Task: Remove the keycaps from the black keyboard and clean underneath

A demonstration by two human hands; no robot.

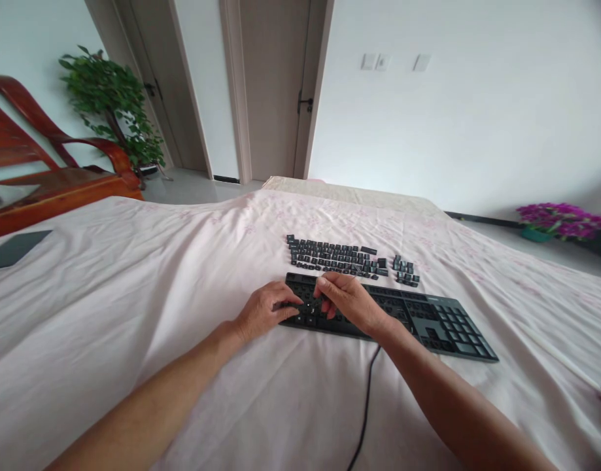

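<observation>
A black full-size keyboard [430, 327] lies across the bed, many of its keycaps off on the left and middle. The number pad keys on its right are in place. At the left end, my left hand [268, 307] rests with thumb and forefinger apart, their tips on the keyboard. My right hand [352, 301] is over the left part of the keys, thumb and forefinger pinched together. Something thin and shiny shows just below the pinch, too small to name. Beyond the keyboard, loose black keycaps [329, 252] lie in rows, with a smaller group of keycaps [405, 269] to their right.
A black cable [366, 405] runs from the keyboard toward me over the pale pink sheet [206, 261]. At far left lie a dark flat object [16, 248] and a wooden chair [59, 157]. Purple flowers [565, 219] stand at the right.
</observation>
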